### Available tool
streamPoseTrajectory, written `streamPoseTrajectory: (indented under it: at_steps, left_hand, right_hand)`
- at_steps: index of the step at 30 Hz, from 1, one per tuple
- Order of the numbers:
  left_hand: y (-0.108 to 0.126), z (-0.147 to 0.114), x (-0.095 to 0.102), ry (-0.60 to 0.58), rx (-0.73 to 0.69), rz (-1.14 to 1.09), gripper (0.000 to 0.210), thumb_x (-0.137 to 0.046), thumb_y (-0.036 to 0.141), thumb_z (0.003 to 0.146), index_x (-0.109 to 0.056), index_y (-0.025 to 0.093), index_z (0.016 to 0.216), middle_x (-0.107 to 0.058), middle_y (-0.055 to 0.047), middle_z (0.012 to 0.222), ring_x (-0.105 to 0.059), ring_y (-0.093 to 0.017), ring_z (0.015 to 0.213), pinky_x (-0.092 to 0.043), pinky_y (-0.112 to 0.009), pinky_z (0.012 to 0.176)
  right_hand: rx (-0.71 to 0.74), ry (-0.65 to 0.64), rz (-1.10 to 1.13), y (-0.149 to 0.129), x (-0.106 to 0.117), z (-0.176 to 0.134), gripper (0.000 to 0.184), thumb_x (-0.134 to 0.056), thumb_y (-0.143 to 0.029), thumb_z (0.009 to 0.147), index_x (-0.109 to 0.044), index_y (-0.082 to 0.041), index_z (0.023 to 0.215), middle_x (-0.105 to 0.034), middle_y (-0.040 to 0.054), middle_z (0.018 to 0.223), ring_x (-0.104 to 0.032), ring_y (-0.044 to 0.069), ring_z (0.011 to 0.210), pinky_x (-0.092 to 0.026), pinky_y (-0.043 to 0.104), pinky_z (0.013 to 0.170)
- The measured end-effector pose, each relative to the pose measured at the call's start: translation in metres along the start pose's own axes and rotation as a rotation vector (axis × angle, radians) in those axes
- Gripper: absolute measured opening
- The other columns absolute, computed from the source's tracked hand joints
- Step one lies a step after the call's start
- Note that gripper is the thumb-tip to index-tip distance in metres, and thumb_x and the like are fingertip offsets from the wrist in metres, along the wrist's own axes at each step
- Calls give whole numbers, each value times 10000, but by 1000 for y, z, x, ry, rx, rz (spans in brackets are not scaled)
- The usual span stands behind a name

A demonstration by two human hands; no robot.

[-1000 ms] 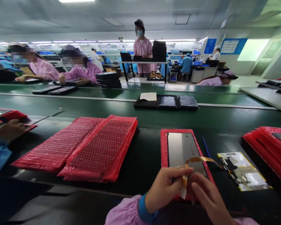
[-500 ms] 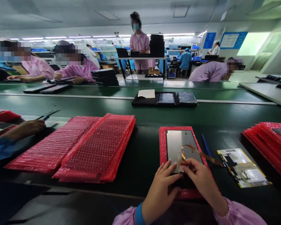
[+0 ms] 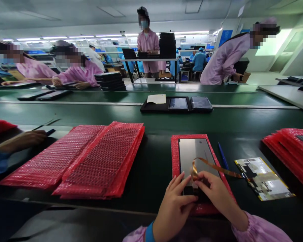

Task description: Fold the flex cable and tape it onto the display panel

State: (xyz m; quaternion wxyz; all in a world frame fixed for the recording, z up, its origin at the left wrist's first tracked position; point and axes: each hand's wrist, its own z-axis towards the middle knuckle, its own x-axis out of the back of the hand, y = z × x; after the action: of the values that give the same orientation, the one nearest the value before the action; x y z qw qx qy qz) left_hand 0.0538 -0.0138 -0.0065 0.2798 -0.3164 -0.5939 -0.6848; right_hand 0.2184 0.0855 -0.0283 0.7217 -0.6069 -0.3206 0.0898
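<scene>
A display panel [image 3: 187, 149], silvery on its back, lies on a red bubble-wrap sleeve [image 3: 175, 158] in front of me. My right hand [image 3: 217, 193] pinches the near end of a copper-coloured flex cable [image 3: 209, 163] over the panel's lower part. From there the cable loops up and runs right to a flat battery-and-circuit-board assembly [image 3: 266, 179]. My left hand [image 3: 173, 205] rests at the panel's lower left edge, fingers stretched out towards the cable end. The exact point under my fingertips is hidden. A blue pen-like tool [image 3: 223, 156] lies right of the sleeve.
Red bubble-wrap sleeves [image 3: 101, 161] are piled to the left, and another pile [image 3: 284, 151] stands at the right. A co-worker's hand [image 3: 27, 139] holds a dark tool at far left. Beyond, a black tray [image 3: 154, 107] sits on the green bench; several people work behind it.
My hands stay at the panel's lower part, with the right fingers shifted slightly on the cable and its loop a little changed. A person at the back right has risen from a deep bend.
</scene>
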Motion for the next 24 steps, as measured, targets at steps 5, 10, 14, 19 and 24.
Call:
streamPoseTrajectory:
  at_steps: [5,10,14,19,24]
  left_hand:
    - [-1,-3,-4,43,-55,52,356,-660,89,806,-772,341,1031,-552,-75,1453,-408,-347,1405,-390,-641,1090]
    - [0,-3,-1,41,-63,75,363,-653,94,813,-763,343,1053,-572,-64,1436,-436,-339,1388,-409,-630,1082]
    - [1,-3,-1,40,-61,82,354,-654,90,812,-768,332,1044,-592,-62,1416,-455,-336,1376,-414,-624,1084]
    - [2,-3,-2,40,-67,82,367,-643,77,814,-766,332,1048,-595,-57,1412,-475,-329,1362,-431,-614,1075]
    - [0,-3,-3,49,-79,93,346,-650,90,816,-769,326,1040,-604,-58,1403,-481,-325,1358,-445,-601,1070]
  right_hand:
    - [10,-6,-5,-2,0,0,192,-538,-361,872,-643,-200,864,-692,41,858,-636,252,822,-475,344,749]
    - [8,-3,-9,-2,1,-1,182,-535,-341,888,-645,-197,871,-696,42,859,-637,255,834,-480,337,742]
    - [12,-7,-11,-2,1,-1,169,-537,-329,888,-643,-197,873,-686,34,843,-635,247,810,-485,333,745]
    - [23,-16,-23,-3,1,-1,173,-530,-330,888,-642,-200,865,-684,35,854,-634,243,825,-481,333,767]
    - [23,-28,-55,-1,1,-1,188,-524,-339,889,-642,-199,848,-683,39,829,-633,249,808,-475,340,756]
